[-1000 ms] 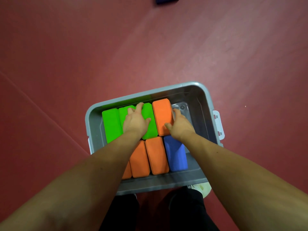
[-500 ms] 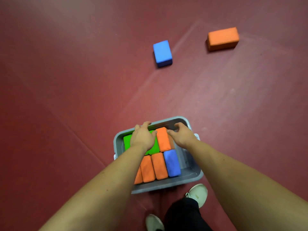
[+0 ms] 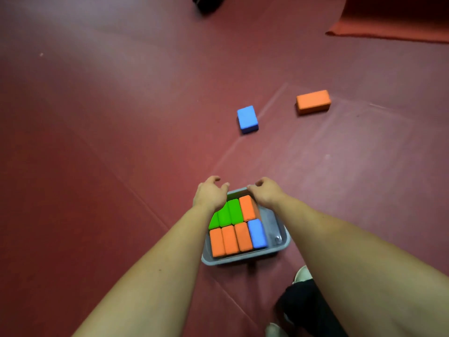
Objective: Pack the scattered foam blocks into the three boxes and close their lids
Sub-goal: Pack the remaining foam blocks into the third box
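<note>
Head view: your left hand [image 3: 210, 193] and right hand [image 3: 266, 192] hang empty, loosely curled. Both hover over the far rim of the grey box [image 3: 243, 260].

Foam blocks [image 3: 229, 239] in grey box [image 3: 243, 260]

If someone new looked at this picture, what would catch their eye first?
The grey box near the person's feet stands out against the red floor, packed with bright blocks in green, orange and blue. The left hand and right hand are empty above its far rim. Further off, a blue block and an orange block lie loose on the floor.
</note>
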